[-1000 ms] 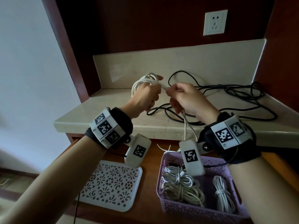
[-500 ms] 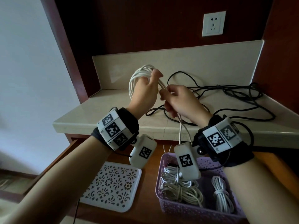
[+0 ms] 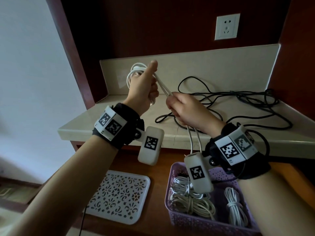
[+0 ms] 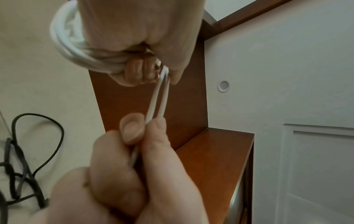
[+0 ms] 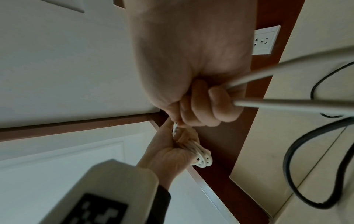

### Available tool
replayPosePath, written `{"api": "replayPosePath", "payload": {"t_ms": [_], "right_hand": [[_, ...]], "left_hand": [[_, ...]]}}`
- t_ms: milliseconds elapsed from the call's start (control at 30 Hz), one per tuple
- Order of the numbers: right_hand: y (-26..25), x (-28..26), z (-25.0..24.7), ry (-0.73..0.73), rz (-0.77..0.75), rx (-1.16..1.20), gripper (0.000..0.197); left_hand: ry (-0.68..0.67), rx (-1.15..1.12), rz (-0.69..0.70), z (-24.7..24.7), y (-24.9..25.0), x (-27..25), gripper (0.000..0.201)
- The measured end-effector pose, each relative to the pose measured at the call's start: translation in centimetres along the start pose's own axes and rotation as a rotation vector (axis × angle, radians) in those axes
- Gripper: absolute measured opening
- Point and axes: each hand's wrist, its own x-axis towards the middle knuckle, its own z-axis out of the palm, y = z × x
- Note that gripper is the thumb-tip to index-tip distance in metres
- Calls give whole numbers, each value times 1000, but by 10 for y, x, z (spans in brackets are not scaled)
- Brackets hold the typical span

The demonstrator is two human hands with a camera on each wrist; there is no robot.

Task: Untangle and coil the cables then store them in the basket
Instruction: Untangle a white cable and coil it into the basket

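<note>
My left hand (image 3: 144,87) is raised above the marble counter and grips a coil of white cable (image 3: 132,74), its loops wound round the fingers (image 4: 134,71). Two taut white strands (image 3: 164,88) run from it to my right hand (image 3: 182,108), which pinches them between thumb and forefinger (image 4: 134,128). Below the right hand the two strands hang down (image 3: 194,140) toward the purple basket (image 3: 196,223). A tangled black cable (image 3: 238,103) lies on the counter behind the hands.
The basket stands on a brown wooden surface below the counter (image 3: 119,120) and holds coiled white cables (image 3: 189,200) and a smaller white bundle (image 3: 235,208). A white perforated tray (image 3: 119,195) lies left of it. A wall socket (image 3: 225,26) sits above the counter's backsplash.
My left hand has risen and moved left with the coil. The right hand has dropped back from it, so the two white strands now stretch taut between the hands.
</note>
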Motion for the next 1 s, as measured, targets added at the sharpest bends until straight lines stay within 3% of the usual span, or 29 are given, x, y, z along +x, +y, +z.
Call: {"api": "replayPosePath", "payload": {"t_ms": [167, 300, 433, 567, 733, 867, 933, 1000], "right_hand": [[-2, -3, 2, -92, 34, 120, 27], [-1, -6, 1, -194, 41, 86, 16], [3, -7, 1, -312, 57, 7, 14], [13, -6, 1, -463, 123, -76, 28], [28, -5, -6, -472, 181, -38, 41], [30, -6, -23, -447, 135, 107, 42], [33, -6, -33, -469, 132, 250, 32], [37, -5, -37, -400, 184, 283, 32]], "left_hand": [[85, 110, 93, 2, 4, -1, 40], [45, 107, 172, 3, 8, -4, 26], [-33, -247, 41, 6, 18, -5, 29], [-126, -633, -107, -4, 35, 4, 45], [-268, -659, -145, -22, 35, 6, 60], [-405, -604, -144, -37, 35, 5, 48], [-521, -765, -233, -52, 31, 10, 50], [-587, -869, -316, -66, 28, 13, 47]]}}
